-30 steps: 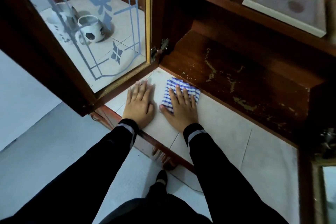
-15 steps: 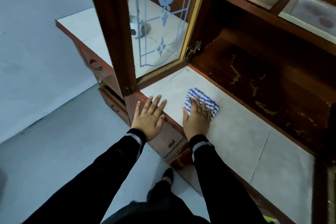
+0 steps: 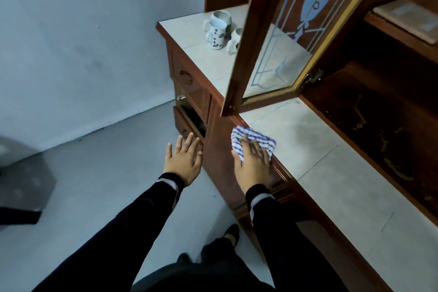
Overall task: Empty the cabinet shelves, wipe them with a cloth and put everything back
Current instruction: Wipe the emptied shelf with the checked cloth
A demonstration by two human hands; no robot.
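Note:
My right hand (image 3: 251, 161) lies flat on a blue-and-white checked cloth (image 3: 258, 139), pressing it on the front edge of the white tiled counter (image 3: 320, 154). My left hand (image 3: 183, 157) hovers off the counter with fingers spread, holding nothing, in front of the wooden drawers (image 3: 189, 102). The open cabinet's dark bottom shelf (image 3: 369, 121) is bare and scuffed. Two flat framed pieces (image 3: 407, 19) lie on the shelf above. Three white patterned mugs (image 3: 216, 33) stand on the counter at the far left.
The glass-paned cabinet door (image 3: 284, 38) hangs open over the counter between the mugs and my hands. A drawer (image 3: 192, 121) below stands slightly pulled out. Grey floor (image 3: 94, 185) and a pale wall lie to the left, with a dark object at the far left edge.
My right hand dragged the cloth back from the cabinet's front to the counter's front edge. My left hand lifted off the counter and now hangs over the floor. The view swung left.

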